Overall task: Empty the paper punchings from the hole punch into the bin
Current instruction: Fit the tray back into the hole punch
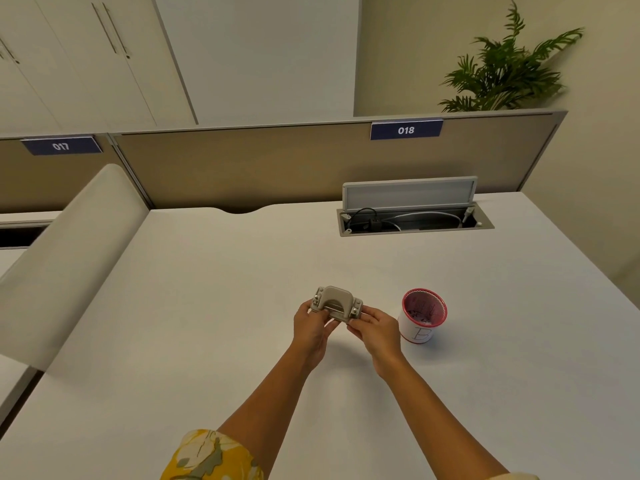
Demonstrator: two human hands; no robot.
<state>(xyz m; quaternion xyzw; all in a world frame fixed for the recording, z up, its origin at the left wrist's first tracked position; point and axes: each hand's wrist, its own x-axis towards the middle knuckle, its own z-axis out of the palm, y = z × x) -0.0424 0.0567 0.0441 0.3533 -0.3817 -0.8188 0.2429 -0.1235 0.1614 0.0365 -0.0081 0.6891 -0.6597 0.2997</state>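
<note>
Beside the bin [424, 315], hole punch [336, 304] between both hands, paper bits inside the bin

Head-worn wide view, angled down, desk [214, 306] close

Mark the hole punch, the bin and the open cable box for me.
hole punch [335, 298]: head view, on its grey arched lever.
bin [421, 335]: head view, on the white label on its front wall.
cable box [408, 194]: head view, on its raised lid.
</note>
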